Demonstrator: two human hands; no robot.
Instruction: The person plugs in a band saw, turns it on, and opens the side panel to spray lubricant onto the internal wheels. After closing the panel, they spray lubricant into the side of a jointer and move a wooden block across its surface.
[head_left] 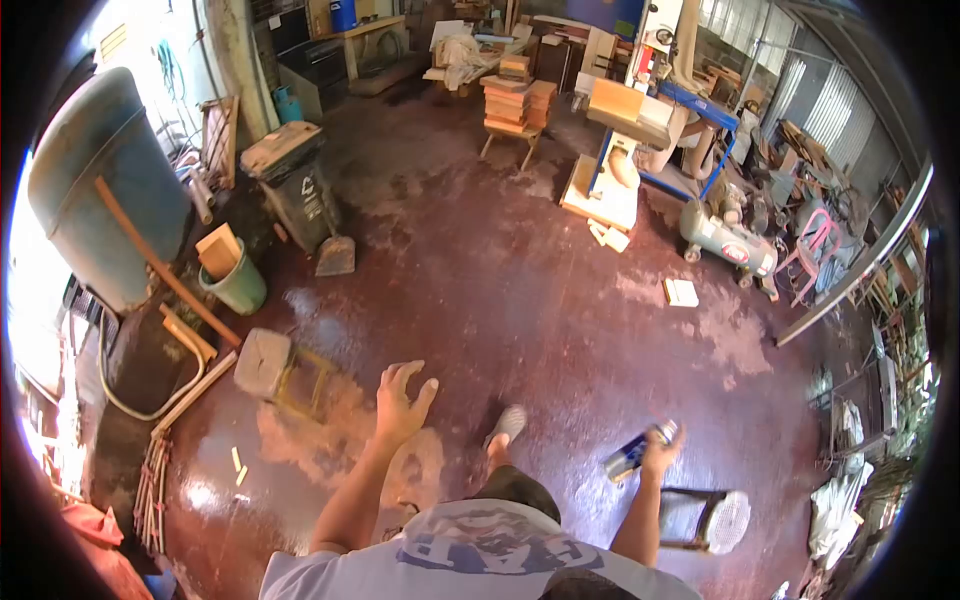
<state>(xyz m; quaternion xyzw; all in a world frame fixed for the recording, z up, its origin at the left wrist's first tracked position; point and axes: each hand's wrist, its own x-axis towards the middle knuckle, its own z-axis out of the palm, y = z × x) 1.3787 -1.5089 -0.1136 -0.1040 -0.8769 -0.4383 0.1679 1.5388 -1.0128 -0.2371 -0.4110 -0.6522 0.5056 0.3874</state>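
Lower right, I see the right hand point(660, 455) gripping a can point(628, 461). Lower centre, the left hand point(400, 408) holds fingers wide.

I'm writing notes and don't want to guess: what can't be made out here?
- Head view: wording on the blue-and-silver cylindrical can, too small and blurred; the right hand covers part.
- Head view: the person's second foot, apparently behind the white printed shirt; only one grey shoe shows.
- Head view: top of the blue rounded container at the back, cut by the upper edge.
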